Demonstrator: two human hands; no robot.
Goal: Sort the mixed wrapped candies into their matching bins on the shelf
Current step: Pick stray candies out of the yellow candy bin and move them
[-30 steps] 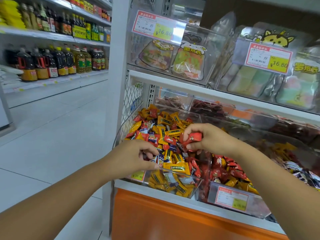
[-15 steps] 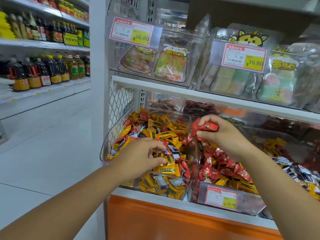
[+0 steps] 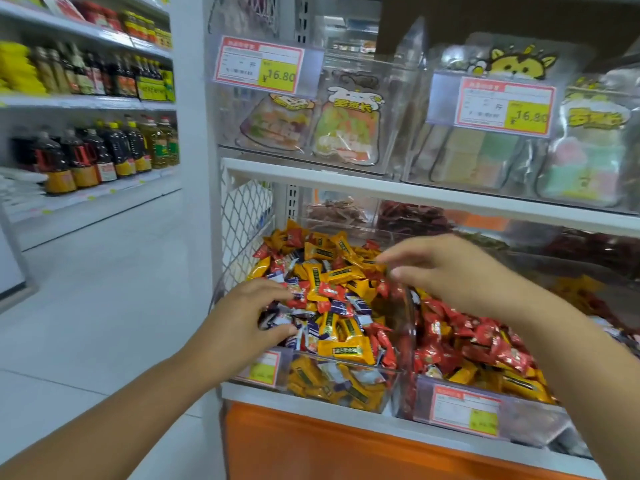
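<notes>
1. Left hand [image 3: 242, 320] digs into the near left edge of the pile, fingers and thumb curled around a few blue-and-white candies [image 3: 282, 318]; whether they are lifted clear of the heap cannot be told.
2. Right hand [image 3: 450, 271] hovers over the far right part of the same pile, fingers loosely spread and pointing left. It is blurred, and nothing shows between the fingers.
3. The mixed candies [image 3: 332, 282], in yellow, red and blue-and-white wrappers, are heaped above the rim of the clear left bin [image 3: 394, 386].
4. Just beside it, the right bin [image 3: 533, 424] holds mostly red candies [image 3: 460, 341], with some yellow ones along its front.
5. Both bins stand on the white shelf [image 3: 311, 407], and each has a price tag [image 3: 465, 410] on its front.
6. Across the aisle to the left, dark bottles [image 3: 104, 154] line another rack.
</notes>
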